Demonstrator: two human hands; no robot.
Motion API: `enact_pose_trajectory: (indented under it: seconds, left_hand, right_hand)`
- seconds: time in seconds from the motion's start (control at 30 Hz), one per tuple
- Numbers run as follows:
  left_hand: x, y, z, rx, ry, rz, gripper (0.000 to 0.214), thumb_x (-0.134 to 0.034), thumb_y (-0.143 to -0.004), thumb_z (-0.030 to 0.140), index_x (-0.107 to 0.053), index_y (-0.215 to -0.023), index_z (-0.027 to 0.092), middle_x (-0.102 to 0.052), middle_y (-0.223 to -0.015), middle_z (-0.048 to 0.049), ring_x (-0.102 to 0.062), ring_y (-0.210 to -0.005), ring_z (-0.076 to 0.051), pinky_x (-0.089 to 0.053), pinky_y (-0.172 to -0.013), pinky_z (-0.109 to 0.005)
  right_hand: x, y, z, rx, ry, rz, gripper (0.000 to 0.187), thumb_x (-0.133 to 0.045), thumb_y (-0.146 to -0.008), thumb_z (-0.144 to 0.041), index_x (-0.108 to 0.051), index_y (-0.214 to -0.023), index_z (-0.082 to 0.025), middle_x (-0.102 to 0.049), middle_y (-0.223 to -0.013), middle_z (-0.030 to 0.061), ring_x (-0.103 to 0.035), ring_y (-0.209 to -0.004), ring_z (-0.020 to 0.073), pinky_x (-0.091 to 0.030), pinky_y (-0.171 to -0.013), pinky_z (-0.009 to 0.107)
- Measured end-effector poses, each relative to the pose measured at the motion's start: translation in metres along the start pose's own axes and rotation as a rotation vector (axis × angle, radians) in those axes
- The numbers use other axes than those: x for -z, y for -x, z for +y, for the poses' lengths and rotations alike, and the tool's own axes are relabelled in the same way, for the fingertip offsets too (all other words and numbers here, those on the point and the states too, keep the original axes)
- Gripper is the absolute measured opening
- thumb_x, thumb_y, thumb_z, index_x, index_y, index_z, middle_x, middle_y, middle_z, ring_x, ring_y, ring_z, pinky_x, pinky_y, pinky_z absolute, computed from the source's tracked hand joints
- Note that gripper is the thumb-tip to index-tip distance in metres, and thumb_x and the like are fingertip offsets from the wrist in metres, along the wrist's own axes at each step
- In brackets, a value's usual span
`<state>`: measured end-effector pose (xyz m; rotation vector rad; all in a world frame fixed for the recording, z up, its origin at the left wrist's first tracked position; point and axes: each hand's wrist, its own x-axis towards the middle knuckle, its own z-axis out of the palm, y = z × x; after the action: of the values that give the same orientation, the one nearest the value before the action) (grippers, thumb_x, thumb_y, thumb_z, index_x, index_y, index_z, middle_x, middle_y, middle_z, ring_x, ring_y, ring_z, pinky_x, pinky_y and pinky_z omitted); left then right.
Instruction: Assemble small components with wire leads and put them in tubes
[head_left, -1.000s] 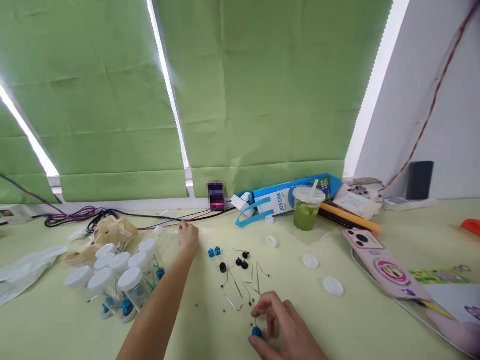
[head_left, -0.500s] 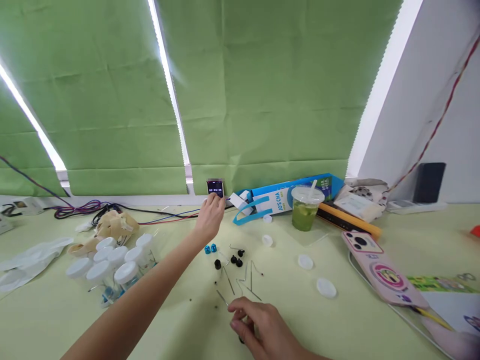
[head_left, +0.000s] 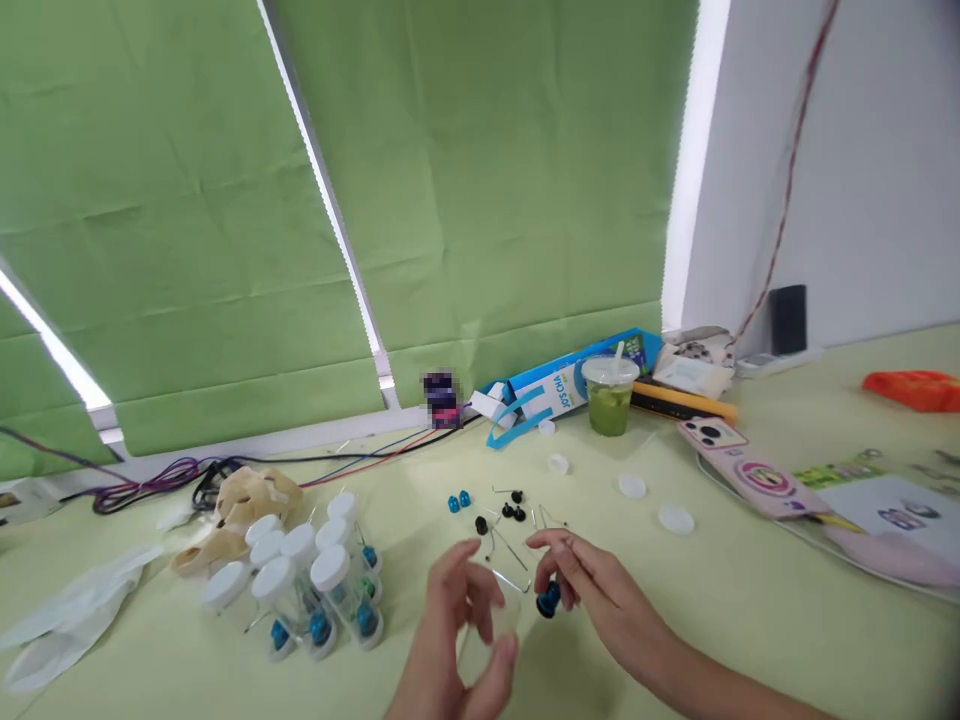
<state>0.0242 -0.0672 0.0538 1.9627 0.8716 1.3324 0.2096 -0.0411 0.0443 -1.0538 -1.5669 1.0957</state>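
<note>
My left hand (head_left: 461,635) is curled around a clear plastic jar (head_left: 484,645), blurred and partly hidden by the fingers. Beside it, my right hand (head_left: 592,580) has its fingers closed on a small blue and black knob-like part (head_left: 549,600). Just beyond both hands lie several thin bent metal rods (head_left: 512,548), some black knob-like parts (head_left: 514,512) and two blue ones (head_left: 459,501). To the left stands a group of clear jars with white lids (head_left: 331,568), with blue and green parts and metal rods inside.
Loose white lids (head_left: 632,486) lie right of the parts. Behind are a drink cup (head_left: 609,400), a blue paper bag (head_left: 555,390) and a pixelated device (head_left: 442,400). A pink phone (head_left: 750,470) lies right; cables (head_left: 165,485) and a crumpled beige item (head_left: 255,500) are at left.
My left hand has come back from the device by the wall to the front, now around the clear jar. My right hand shows the blue and black part. The view has shifted.
</note>
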Motion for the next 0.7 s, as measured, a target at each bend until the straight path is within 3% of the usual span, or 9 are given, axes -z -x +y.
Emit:
enact_pose_trajectory:
  seconds: [0.13, 0.23, 0.43, 0.53, 0.57, 0.7]
  left_hand:
    - [-0.004, 0.023, -0.023, 0.135, 0.224, -0.084, 0.065, -0.06, -0.072, 0.028, -0.022, -0.125, 0.029, -0.049, -0.082, -0.0027, -0.041, -0.055, -0.01, -0.038, -0.047, -0.021]
    - [-0.002, 0.03, -0.026, 0.117, 0.271, -0.063, 0.065, -0.061, -0.071, 0.028, -0.025, -0.124, 0.029, -0.049, -0.084, -0.0034, -0.044, -0.061, -0.012, -0.039, -0.048, -0.022]
    - [0.01, 0.033, -0.03, 0.097, 0.266, 0.061, 0.054, -0.064, -0.069, 0.027, -0.036, -0.115, 0.026, -0.05, -0.084, -0.0033, -0.048, -0.065, -0.014, -0.044, -0.054, -0.026]
    - [0.014, 0.032, -0.041, 0.077, 0.263, 0.036, 0.044, -0.07, -0.063, 0.024, -0.047, -0.1, 0.023, -0.052, -0.082, -0.0033, -0.05, -0.064, -0.014, -0.045, -0.056, -0.027]
    - [0.014, 0.032, -0.045, 0.067, 0.274, 0.016, 0.039, -0.071, -0.061, 0.024, -0.049, -0.093, 0.022, -0.052, -0.081, -0.0033, -0.05, -0.065, -0.015, -0.045, -0.057, -0.027]
    - [0.015, 0.034, -0.059, 0.082, 0.427, 0.142, 0.035, -0.072, -0.06, 0.031, -0.05, -0.086, 0.024, -0.054, -0.087, -0.0053, -0.055, -0.079, -0.02, -0.047, -0.062, -0.028]
  right_hand:
    - [-0.017, 0.014, -0.038, 0.104, -0.185, 0.192, 0.036, -0.032, -0.09, -0.042, -0.055, -0.106, -0.018, -0.055, -0.085, 0.0052, -0.051, -0.065, 0.0132, -0.043, -0.065, 0.029]
    - [-0.036, 0.025, -0.05, 0.121, -0.26, 0.203, 0.036, -0.032, -0.09, -0.042, -0.055, -0.106, -0.019, -0.052, -0.086, 0.0054, -0.051, -0.065, 0.0132, -0.043, -0.064, 0.029]
    - [-0.064, 0.029, -0.038, 0.045, -0.314, 0.193, 0.035, -0.034, -0.09, -0.043, -0.057, -0.101, -0.019, -0.051, -0.082, 0.0044, -0.048, -0.065, 0.0124, -0.041, -0.062, 0.027]
    - [-0.071, 0.022, -0.029, -0.009, -0.278, 0.185, 0.035, -0.035, -0.089, -0.045, -0.058, -0.095, -0.02, -0.049, -0.074, 0.0016, -0.046, -0.065, 0.011, -0.04, -0.066, 0.026]
    - [-0.074, 0.019, -0.025, -0.035, -0.284, 0.171, 0.035, -0.036, -0.089, -0.046, -0.059, -0.092, -0.019, -0.047, -0.071, 0.0007, -0.045, -0.065, 0.0107, -0.039, -0.065, 0.025]
    - [-0.083, 0.007, -0.009, -0.201, -0.503, 0.02, 0.04, -0.038, -0.083, -0.055, -0.054, -0.082, -0.019, -0.042, -0.066, -0.0015, -0.043, -0.057, 0.009, -0.038, -0.053, 0.021]
